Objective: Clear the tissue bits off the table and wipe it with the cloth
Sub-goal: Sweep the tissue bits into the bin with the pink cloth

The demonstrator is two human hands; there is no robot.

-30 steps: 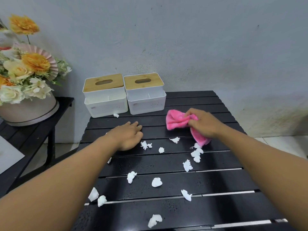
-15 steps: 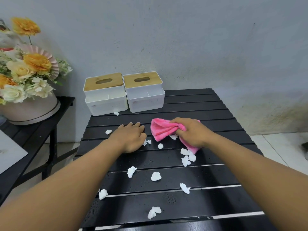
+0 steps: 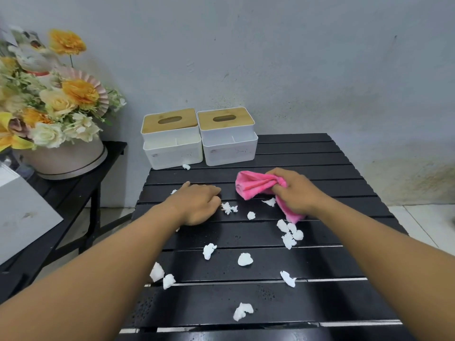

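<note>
A pink cloth point(image 3: 253, 184) is bunched in my right hand point(image 3: 294, 190), pressed on the black slatted table point(image 3: 320, 168) right of centre. My left hand point(image 3: 199, 203) rests palm down on the table to its left, fingers curled, beside a shredded tissue bit point(image 3: 229, 207). Several white tissue bits lie scattered: a cluster point(image 3: 289, 233) just below the cloth, one point(image 3: 209, 251) mid-table, a pair point(image 3: 162, 275) at the left edge, one point(image 3: 242, 311) near the front, one point(image 3: 186, 166) by the boxes.
Two white tissue boxes with wooden lids point(image 3: 172, 139) point(image 3: 227, 135) stand at the table's back left against the wall. A flower arrangement in a pink pot point(image 3: 56, 124) sits on a lower black side table point(image 3: 73, 190) to the left. Tiled floor point(image 3: 418, 227) lies right.
My right hand has swept the pink cloth leftward and back toward the right, nudging tissue bits into a cluster below it. My left hand has stayed near the same spot.
</note>
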